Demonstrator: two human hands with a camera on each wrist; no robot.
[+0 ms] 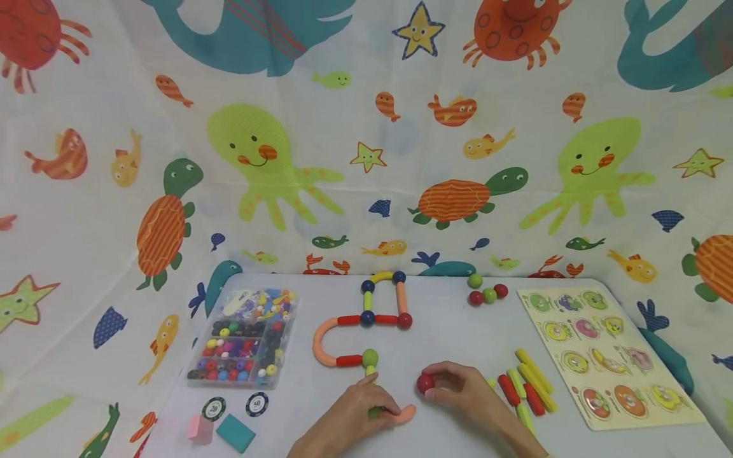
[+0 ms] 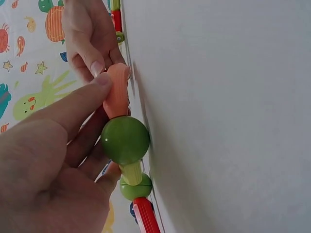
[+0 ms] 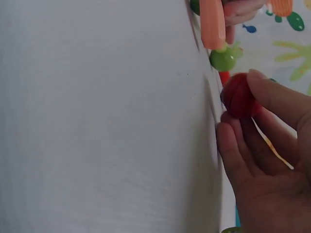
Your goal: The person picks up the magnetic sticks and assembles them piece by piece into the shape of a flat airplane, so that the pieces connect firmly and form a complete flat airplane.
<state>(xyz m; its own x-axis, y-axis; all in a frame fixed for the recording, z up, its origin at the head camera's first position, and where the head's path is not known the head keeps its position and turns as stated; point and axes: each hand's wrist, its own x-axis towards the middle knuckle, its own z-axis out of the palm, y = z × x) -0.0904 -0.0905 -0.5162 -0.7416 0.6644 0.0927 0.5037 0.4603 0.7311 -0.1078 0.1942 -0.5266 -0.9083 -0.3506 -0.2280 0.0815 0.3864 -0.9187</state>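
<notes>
Your white table (image 1: 458,343) carries everything. At its right lies a picture board (image 1: 621,375). At its left sits a clear compartment box (image 1: 229,384): the back section contains mixed pieces (image 1: 275,302) in white, yellow, orange and blue; the sections nearer you contain round beads (image 1: 226,366), mostly dark in one, red, blue, purple and others elsewhere. The rod-and-ball construction (image 1: 367,318) lies mid-table, its far part a closed loop, its near part curving round towards you.

Your left hand (image 1: 361,407) pinches the peach curved rod (image 1: 405,415) between thumb and fingers. Your right hand (image 1: 464,388) grips the red ball (image 1: 425,383), thumb and fingertips parted by its width; the ball is near the rod's tip, not touching.

The left wrist view shows a green ball (image 2: 125,140) joining that rod to a yellow-green rod (image 2: 131,173); from the head, your fingers largely hide it. Only the right wrist view shows a groove across the red ball.
</notes>
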